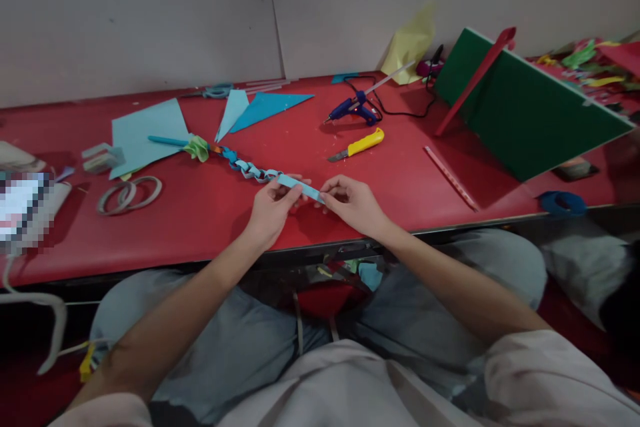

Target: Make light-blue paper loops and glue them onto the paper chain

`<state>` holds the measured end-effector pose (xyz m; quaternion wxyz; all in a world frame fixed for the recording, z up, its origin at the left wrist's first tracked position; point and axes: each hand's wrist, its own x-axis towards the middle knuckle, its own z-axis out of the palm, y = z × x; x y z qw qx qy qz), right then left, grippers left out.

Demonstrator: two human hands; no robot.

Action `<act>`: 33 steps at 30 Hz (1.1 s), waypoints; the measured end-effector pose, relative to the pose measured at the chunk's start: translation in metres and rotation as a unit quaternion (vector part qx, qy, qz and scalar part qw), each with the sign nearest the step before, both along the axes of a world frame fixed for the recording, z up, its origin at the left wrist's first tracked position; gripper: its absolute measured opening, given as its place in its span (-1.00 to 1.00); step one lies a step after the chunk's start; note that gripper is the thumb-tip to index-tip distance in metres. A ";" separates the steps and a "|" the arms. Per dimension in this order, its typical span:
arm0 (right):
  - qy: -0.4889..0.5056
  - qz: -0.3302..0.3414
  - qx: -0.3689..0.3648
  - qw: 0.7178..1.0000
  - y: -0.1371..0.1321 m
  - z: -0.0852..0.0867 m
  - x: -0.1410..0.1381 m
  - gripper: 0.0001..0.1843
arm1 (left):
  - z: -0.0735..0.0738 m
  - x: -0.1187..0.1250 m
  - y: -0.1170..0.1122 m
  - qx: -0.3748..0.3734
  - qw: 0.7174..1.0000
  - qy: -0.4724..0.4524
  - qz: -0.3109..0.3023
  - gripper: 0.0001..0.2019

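Between my two hands stretches a light blue paper strip [303, 187] above the red table. The fingers of my left hand [273, 207] pinch it near its left end. My right hand [355, 203] grips the right end between thumb and fingers. Just left of my left hand lies a paper chain [250, 170] of blue links, running up to a green paper piece [197, 148] and a rolled blue paper stick [167, 141]. Whether the strip is joined to the chain is hidden by my left hand.
A blue glue gun [355, 109] and a yellow utility knife [363, 143] lie beyond my hands. Blue paper sheets [145, 133], scissors [215, 91] and tape rolls [145, 193] are at left. A red ruler [450, 177] and a leaning green board [520, 107] are at right.
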<state>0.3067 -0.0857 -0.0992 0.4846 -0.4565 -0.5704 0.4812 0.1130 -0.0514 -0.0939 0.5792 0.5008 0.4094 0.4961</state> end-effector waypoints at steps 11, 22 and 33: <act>-0.053 0.058 0.051 0.996 -0.012 0.008 -0.004 -0.77 | 0.001 0.004 -0.005 -0.030 0.999 -0.014 -0.033 -0.62; 0.073 0.110 -0.032 0.991 -0.002 0.003 -0.004 -0.61 | 0.014 0.000 -0.007 -0.021 0.997 -0.003 -0.077 -0.61; 0.023 0.077 -0.021 0.997 -0.006 0.006 -0.002 -0.68 | 0.018 -0.002 -0.006 -0.037 0.997 0.009 -0.065 -0.51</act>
